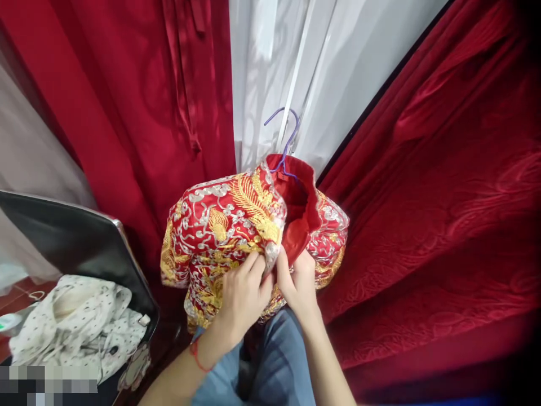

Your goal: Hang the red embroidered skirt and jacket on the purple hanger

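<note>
A red jacket (220, 220) with gold and silver embroidery hangs in front of me on a purple hanger (292, 132). Its stand collar gapes, showing the plain red lining. My left hand (245, 290) is closed on the front edge of the jacket below the collar, fingers curled into the cloth. My right hand (298, 279) pinches the other front edge close beside it, thumb and fingers together. The two hands nearly touch. Whatever fastening lies between the fingertips is hidden.
At left stands a black chair (76, 242) with a white dotted garment (80, 321) heaped on its seat. Red curtains (443, 225) hang on the right and more red cloth (127, 84) on the left. White drapes (262, 67) are behind the hanger.
</note>
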{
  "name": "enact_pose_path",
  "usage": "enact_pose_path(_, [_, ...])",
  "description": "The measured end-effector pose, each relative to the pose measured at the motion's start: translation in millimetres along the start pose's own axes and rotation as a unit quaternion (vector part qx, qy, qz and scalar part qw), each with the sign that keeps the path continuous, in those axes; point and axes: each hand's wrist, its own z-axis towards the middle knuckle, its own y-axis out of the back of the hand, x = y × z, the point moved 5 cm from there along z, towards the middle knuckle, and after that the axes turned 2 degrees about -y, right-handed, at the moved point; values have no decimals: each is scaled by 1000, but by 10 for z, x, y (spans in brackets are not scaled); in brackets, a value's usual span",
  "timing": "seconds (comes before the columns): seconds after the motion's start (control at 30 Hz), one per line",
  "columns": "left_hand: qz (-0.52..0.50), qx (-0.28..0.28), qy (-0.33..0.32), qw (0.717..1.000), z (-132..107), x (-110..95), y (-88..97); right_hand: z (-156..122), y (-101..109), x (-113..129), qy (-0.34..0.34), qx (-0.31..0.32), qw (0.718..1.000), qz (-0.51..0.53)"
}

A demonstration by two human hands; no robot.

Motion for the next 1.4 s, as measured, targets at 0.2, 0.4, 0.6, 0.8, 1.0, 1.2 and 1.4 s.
enact_pose_path(0.2, [41,48,101,993,-1,645,-659,-193,-276,-527,-47,66,993,-81])
enact_pose_path(0.4, [99,5,228,969,-531,1564,-985,-560,-558,-1097,-127,59,957,-253])
enact_pose_path(0.6, [52,120,195,972,-796,1585,-1047,-602,-857,-984,-82,145,976,-138])
enact_pose_path(0.8, [-3,116,151,982,-672,839,-908,-341,-811,-427,-43,141,989,-11])
enact_pose_path(1.0, [-8,227,148,962,-619,1001,-1348,-397,-1055,-740,-63,177,981,-46])
enact_pose_path(1.2, [-10,247,149,957,-509,1448,-1602,-493,-1319,-1159,-117,178,976,-49])
enact_pose_path(1.4, [-339,123,299,884,-1045,1740,-1728,-867,-1176,-1281,-193,100,970,111])
